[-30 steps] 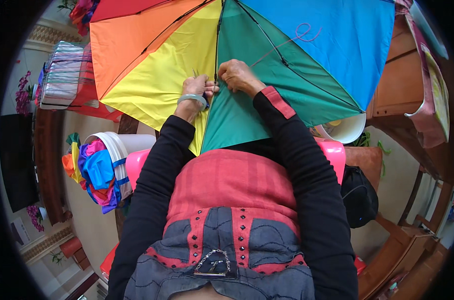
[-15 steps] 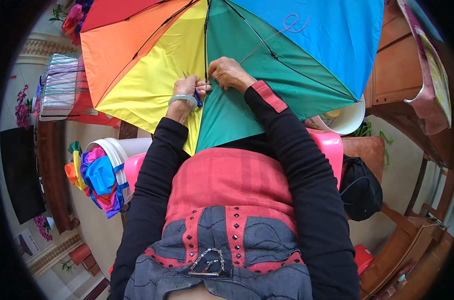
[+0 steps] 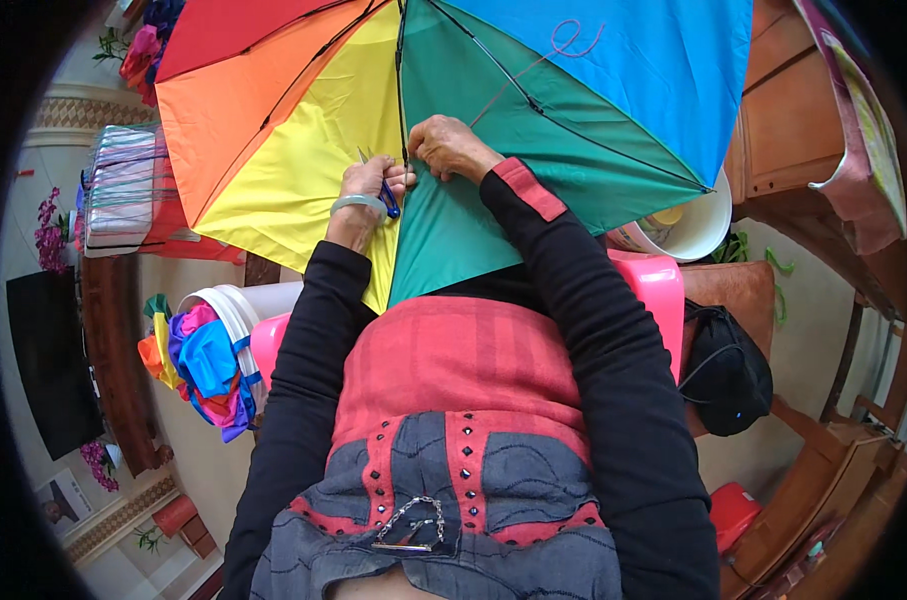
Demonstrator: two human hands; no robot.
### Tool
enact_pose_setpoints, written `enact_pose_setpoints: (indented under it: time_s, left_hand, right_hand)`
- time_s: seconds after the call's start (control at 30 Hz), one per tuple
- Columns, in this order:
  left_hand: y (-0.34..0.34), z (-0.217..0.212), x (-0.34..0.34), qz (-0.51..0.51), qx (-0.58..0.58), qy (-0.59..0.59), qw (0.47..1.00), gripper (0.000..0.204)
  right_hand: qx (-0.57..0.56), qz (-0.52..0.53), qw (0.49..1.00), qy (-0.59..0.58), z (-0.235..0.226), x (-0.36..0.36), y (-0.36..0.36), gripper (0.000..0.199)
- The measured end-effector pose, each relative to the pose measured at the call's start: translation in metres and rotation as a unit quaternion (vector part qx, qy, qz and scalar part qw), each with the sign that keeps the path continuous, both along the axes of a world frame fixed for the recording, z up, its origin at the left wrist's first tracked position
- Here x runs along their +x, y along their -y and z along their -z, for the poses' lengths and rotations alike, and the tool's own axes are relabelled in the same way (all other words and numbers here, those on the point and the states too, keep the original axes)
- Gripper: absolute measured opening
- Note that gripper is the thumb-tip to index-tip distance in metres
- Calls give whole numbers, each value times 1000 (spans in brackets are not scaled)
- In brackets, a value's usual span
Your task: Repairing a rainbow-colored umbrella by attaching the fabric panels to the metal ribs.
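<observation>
Yellow and green side by side in the open umbrella canopy (image 3: pixel 448 80), spread over the far half of the scene with its ribbed side in view. Between yellow panel (image 3: pixel 313 180) and green panel (image 3: pixel 453 235), a black rib (image 3: pixel 400 90), long axis running near to far, then a seam (image 3: pixel 398 245) down to the near corner. At that line, both hands: left hand (image 3: pixel 373 180) on the yellow side, right hand (image 3: pixel 453 145) on the green.

On the left, a grip folded around small blue-handled scissors (image 3: pixel 389 200), blades pointing far and slightly left, fingertips reaching right toward the near end of the rib. On the right, a grip with fingers bunched at the same rib, slightly farther off; whether clamped on cloth, rib or something finer, impossible to make out. Rib end thus right of the left grip and left of the right one, just beside both, with neither clearly nearer.

From beside the right hand, a pink thread (image 3: pixel 514 80) trailing far and right, ending in a loose loop over the blue panel (image 3: pixel 653 90). To the left, a white bucket (image 3: pixel 235 305) with bunched multicoloured fabric (image 3: pixel 208 360) at its mouth; to the right, a black bag (image 3: pixel 725 370).
</observation>
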State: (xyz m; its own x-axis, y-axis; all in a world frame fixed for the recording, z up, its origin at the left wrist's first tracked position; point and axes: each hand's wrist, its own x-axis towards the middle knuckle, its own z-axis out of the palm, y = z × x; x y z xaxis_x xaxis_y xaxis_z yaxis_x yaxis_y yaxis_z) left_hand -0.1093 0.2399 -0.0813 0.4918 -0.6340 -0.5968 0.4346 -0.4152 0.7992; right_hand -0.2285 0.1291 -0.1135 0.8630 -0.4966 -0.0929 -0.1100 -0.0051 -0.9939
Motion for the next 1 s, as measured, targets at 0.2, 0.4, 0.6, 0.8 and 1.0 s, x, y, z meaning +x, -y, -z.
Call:
enact_pose_setpoints:
  time_s: [0.2,0.4,0.6,0.8,1.0]
  left_hand:
    - [1,-3,-1,-3,6,0,1000,18]
    - [1,-5,0,12,21,19,1000,19]
    - [2,-7,-3,4,20,3,1000,19]
    - [2,-1,5,18,13,-26,999,16]
    - [3,5,13,35,20,-37,999,15]
  right_hand:
    - [-99,24,994,-41,-6,0,-4,9]
    - [-103,17,994,-37,-9,0,-3,10]
    - [-104,15,994,-25,-1,1,0,11]
    - [-116,26,992,-47,-4,4,-2,12]
    - [-160,15,981,-108,-14,7,-5,12]
